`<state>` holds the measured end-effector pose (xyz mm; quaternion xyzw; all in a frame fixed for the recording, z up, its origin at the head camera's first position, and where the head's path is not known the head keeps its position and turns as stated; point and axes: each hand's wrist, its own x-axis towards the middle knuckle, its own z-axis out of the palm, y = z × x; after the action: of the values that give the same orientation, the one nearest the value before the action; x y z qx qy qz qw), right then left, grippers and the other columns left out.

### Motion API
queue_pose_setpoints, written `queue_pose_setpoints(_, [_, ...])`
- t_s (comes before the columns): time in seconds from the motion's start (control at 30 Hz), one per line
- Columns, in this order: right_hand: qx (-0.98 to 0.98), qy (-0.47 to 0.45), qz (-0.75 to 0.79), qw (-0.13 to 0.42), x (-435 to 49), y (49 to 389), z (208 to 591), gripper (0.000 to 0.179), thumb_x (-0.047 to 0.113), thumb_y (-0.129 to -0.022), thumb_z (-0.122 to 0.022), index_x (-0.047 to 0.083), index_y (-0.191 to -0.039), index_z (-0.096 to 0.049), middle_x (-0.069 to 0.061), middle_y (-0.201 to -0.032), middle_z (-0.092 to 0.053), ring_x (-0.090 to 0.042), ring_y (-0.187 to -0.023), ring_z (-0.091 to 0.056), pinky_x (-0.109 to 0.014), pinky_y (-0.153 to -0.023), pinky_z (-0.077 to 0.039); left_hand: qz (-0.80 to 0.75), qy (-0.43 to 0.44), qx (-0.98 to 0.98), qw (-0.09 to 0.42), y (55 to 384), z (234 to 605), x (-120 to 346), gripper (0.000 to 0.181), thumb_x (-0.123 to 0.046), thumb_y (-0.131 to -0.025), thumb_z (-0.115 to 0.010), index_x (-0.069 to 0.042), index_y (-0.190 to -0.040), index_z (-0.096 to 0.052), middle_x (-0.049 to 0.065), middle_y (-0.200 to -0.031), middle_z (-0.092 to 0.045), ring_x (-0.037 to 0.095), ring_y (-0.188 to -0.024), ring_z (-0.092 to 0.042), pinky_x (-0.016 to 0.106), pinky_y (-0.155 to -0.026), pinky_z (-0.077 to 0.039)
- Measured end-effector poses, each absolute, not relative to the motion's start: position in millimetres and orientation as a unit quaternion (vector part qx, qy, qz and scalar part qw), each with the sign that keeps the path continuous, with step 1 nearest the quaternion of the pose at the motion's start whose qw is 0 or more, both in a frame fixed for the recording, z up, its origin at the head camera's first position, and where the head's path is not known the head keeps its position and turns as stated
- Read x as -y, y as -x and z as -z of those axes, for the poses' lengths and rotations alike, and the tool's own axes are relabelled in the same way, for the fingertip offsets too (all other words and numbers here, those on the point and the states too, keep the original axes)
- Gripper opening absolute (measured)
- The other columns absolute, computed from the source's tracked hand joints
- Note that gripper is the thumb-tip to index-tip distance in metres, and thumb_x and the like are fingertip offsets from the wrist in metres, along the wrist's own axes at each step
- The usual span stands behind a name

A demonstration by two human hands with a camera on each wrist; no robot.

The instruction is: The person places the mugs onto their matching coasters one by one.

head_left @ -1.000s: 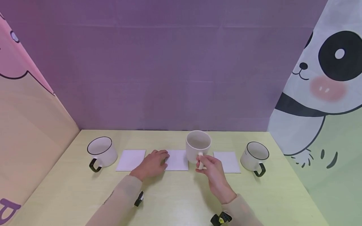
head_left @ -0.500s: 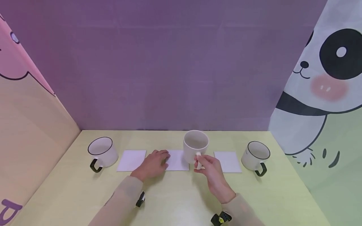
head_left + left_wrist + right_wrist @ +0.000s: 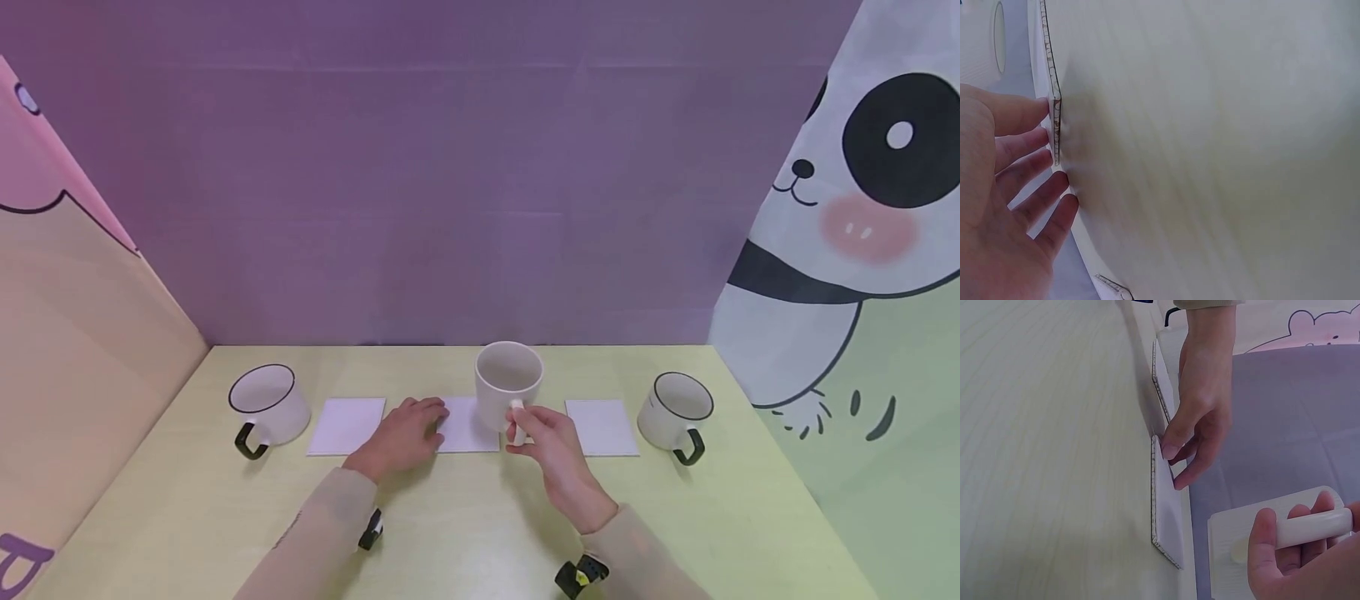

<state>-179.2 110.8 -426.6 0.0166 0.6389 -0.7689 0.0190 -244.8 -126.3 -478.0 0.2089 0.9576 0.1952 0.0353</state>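
So the plain mug (image 3: 508,387) is up off the tabletop (image 3: 450,533), over the right part of the middle card (image 3: 459,429) as the head view has it, mouth upward. The right hand (image 3: 558,467) has it by the handle (image 3: 1313,528) — thumb and fingers pinched around that, not around the body. Compared with a second ago, mug and hand have slid left together; back then the mug was mostly over the gap before the right card (image 3: 602,428), and now more of it is over the middle one.

The left hand (image 3: 401,437) hasn't really budged. Its fingers are relaxed and a bit apart, touching the middle card at its left edge, with the thumb at the near corner in the left wrist view. The left card (image 3: 347,427) lies just beside that hand.

Further out there's the left mug (image 3: 276,412) and the right mug (image 3: 667,421), both white with dark rims and black handles — same spots as before, handles toward the near side. Behind everything hangs a purple backdrop (image 3: 375,192), with a cartoon panda (image 3: 862,275) on the right-hand panel.
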Motion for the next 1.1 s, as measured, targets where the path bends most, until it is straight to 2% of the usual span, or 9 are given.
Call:
queue_pose_setpoints(0.33, [-0.637,-0.016,0.77,0.02,-108,179,426,0.022,0.009,-0.097,-0.062,-0.013,-0.102,-0.065,-0.005,-0.074,-0.06,-0.021,-0.087,-0.058,-0.044,-0.082,-0.056,-0.189,-0.218,-0.957,0.03,246,479,124,0.041,-0.02,-0.096,-0.067,-0.006,-0.135,-0.063,0.012,-0.146,-0.054,0.033,-0.129,-0.049,0.051,-0.11,-0.041])
queue_pose_setpoints(1.1, [-0.658,-0.014,0.752,0.025,-98,182,426,0.026,0.013,-0.098,-0.062,-0.012,-0.105,-0.066,-0.002,-0.075,-0.06,-0.017,-0.086,-0.056,-0.036,-0.079,-0.057,-0.223,-0.194,-0.954,0.042,247,476,128,0.042,-0.019,-0.095,-0.071,-0.007,-0.134,-0.064,0.009,-0.146,-0.055,0.032,-0.128,-0.05,0.051,-0.11,-0.041])
